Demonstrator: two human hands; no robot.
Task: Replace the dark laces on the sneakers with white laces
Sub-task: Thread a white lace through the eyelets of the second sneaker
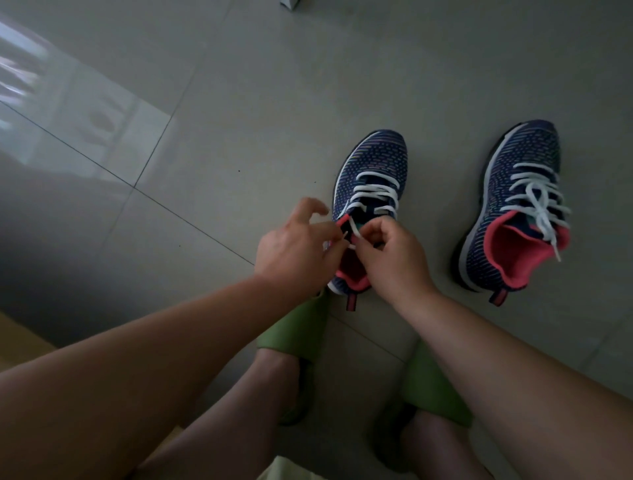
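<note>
Both sneakers sit on the tile floor (212,102), toes pointing far. The right sneaker (513,212) already has a white lace all the way up, ends loose over the pink collar, nobody touching it. The left sneaker (370,192) is the one in hand: its white lace (375,192) is crossed thru the lower eyelets, free ends up near the tongue.

Right hand (390,253) has fingers curled, pinching a lace end just above the shoe opening. Left hand (294,250) pinches the other end w/ thumb + forefinger by the near-left eyelet, remaining fingers spread. No dark laces visible.

Handling, as a guess: lace is light, soft, floppy, so it won't push thru a hole unless held right at the stiff tip. Knit upper looks soft and gives; shoe is light and may slide on smooth tile, so steady it at the collar.

In the way: the hands themselves hide the top eyelets. Green slippers (294,329) on the person's feet sit just near the heel, toe of one about touching it. Small pale object (289,3) at far edge, can't tell what.
</note>
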